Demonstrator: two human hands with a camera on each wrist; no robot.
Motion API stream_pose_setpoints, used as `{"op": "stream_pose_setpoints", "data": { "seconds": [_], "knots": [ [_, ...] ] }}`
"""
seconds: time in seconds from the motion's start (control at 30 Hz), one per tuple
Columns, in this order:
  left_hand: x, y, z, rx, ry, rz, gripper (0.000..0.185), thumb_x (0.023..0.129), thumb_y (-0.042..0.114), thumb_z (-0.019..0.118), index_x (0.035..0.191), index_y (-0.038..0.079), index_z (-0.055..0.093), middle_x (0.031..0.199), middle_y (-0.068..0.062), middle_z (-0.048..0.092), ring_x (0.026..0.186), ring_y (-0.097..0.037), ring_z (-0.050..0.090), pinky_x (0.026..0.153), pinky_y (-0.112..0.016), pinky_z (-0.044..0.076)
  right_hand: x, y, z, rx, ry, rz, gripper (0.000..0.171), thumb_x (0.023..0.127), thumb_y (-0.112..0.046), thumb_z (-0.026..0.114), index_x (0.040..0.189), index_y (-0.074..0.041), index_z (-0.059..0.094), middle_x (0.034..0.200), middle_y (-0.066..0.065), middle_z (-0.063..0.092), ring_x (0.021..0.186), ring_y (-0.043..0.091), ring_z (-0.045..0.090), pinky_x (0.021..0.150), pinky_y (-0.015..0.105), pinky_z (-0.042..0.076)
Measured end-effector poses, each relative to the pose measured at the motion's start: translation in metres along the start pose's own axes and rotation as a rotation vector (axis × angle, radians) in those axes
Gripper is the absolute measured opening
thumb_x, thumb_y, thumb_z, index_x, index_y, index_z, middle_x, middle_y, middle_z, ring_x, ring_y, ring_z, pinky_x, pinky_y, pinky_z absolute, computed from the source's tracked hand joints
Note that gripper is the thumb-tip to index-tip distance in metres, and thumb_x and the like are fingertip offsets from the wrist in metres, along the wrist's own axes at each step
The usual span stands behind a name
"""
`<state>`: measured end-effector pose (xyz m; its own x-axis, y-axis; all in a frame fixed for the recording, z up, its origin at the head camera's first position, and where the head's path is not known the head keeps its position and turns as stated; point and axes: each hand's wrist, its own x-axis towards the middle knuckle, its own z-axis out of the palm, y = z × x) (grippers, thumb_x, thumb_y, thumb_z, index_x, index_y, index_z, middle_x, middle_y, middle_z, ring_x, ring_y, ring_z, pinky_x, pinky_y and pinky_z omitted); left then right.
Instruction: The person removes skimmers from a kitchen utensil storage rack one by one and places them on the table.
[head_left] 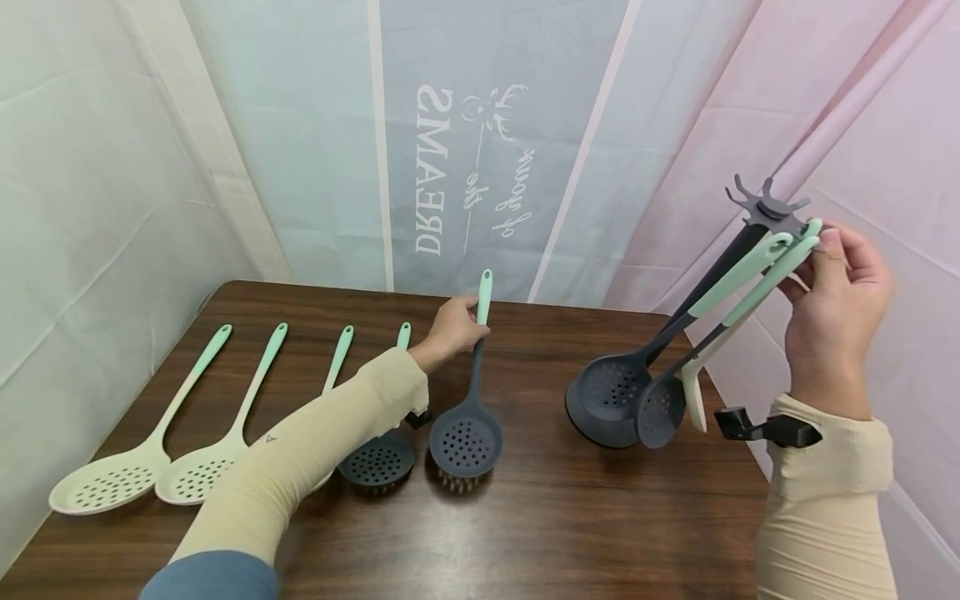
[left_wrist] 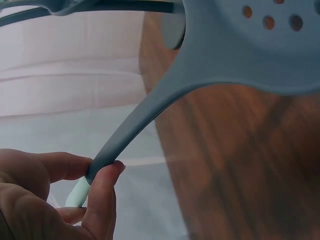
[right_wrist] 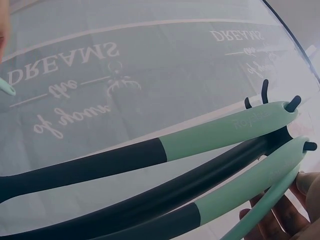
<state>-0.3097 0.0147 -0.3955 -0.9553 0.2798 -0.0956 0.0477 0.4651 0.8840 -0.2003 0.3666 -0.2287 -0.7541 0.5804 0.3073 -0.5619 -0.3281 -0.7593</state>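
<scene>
My left hand [head_left: 455,329] pinches a dark grey skimmer [head_left: 467,442] near the joint of its green grip and grey shaft [left_wrist: 135,122]. The skimmer's perforated bowl is low over the table; contact is unclear. At the right, my right hand [head_left: 840,312] is at the top of a dark utensil stand [head_left: 772,208] with hooked arms. Its thumb and fingers pinch the green handle end of a cream-headed utensil [head_left: 696,400]. Two dark skimmers, one with a green handle [right_wrist: 230,127], hang beside it from the hooks.
Two cream skimmers, the farthest [head_left: 112,483] at the left edge, lie on the brown table [head_left: 555,533]. Another dark skimmer [head_left: 377,461] and a green handle [head_left: 341,354] are partly hidden by my left sleeve. A printed curtain [head_left: 570,167] hangs behind the table.
</scene>
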Motion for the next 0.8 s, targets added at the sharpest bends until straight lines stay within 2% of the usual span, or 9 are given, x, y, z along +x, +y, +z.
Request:
{"op": "stream_pose_setpoints", "data": {
  "seconds": [0.13,0.23,0.4,0.47,0.8],
  "knots": [
    [-0.001,-0.010,0.003,0.008,-0.014,-0.040,0.066,0.097,0.004,0.066,0.157,0.006,0.038,0.107,-0.017,0.067,0.078,-0.025,0.069,0.073,-0.040,0.060,0.000,0.000,0.000,0.000,0.000,0.003,0.028,0.091,-0.001,0.074,0.114,0.012,0.065,0.089,0.018,0.072,0.071,0.028,0.074,0.060,0.034,0.061],
    [-0.001,-0.017,0.006,0.009,-0.021,-0.055,0.067,0.097,0.004,0.066,0.157,0.006,0.037,0.104,-0.018,0.068,0.082,-0.027,0.070,0.076,-0.042,0.060,0.000,0.000,0.000,-0.003,0.001,0.000,0.028,0.091,-0.001,0.074,0.115,0.012,0.065,0.089,0.018,0.072,0.072,0.028,0.074,0.061,0.033,0.061],
    [0.000,-0.027,0.011,0.001,-0.029,-0.081,0.066,0.096,0.003,0.067,0.156,0.006,0.038,0.089,-0.016,0.069,0.078,-0.026,0.070,0.079,-0.045,0.061,0.000,0.000,0.000,-0.009,-0.002,-0.010,0.029,0.091,-0.002,0.075,0.115,0.013,0.065,0.089,0.019,0.072,0.072,0.028,0.074,0.061,0.033,0.061],
    [0.001,-0.030,0.013,0.001,-0.029,-0.089,0.066,0.096,0.002,0.067,0.156,0.005,0.039,0.088,-0.017,0.069,0.076,-0.026,0.071,0.080,-0.046,0.060,-0.001,0.000,0.000,-0.013,-0.003,-0.012,0.030,0.091,-0.002,0.075,0.116,0.013,0.066,0.089,0.019,0.072,0.072,0.028,0.074,0.062,0.033,0.061],
    [0.005,-0.042,0.015,-0.014,-0.035,-0.174,0.067,0.096,0.002,0.067,0.156,0.008,0.040,0.109,-0.021,0.070,0.067,-0.021,0.070,0.075,-0.046,0.061,0.000,0.000,-0.001,-0.023,0.000,-0.001,0.034,0.091,-0.004,0.075,0.119,0.012,0.065,0.091,0.018,0.072,0.073,0.027,0.074,0.062,0.032,0.061]
  ]
}}
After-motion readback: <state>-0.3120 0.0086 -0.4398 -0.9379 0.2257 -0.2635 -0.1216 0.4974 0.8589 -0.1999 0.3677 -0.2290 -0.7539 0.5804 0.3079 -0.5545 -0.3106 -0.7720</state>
